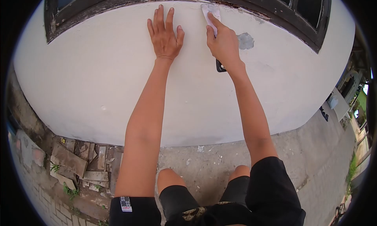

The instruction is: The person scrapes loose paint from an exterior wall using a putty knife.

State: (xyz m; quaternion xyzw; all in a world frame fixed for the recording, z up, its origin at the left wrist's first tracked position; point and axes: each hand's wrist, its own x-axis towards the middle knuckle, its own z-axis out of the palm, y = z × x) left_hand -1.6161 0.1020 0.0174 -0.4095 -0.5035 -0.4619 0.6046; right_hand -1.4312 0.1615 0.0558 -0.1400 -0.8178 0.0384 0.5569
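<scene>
My left hand (165, 39) lies with its fingers spread against the white wall (188, 100), just below the window frame. To its right, my right hand (226, 43) is wrapped around a scraper (205, 10). The scraper's wide, whitish blade points up, its tip close under the frame's lower edge. The end of its black handle shows below my palm, and the rest is hidden by my hand. My index finger is stretched along the blade. A grey bare patch (246, 41) marks the wall beside my right hand.
The dark wooden window frame (251, 10) has peeling, chipped paint along the top. Broken boards or tiles (70, 159) are piled on the ground at the lower left. Small pale flakes (200, 148) dot the concrete floor (290, 163) at the wall's foot.
</scene>
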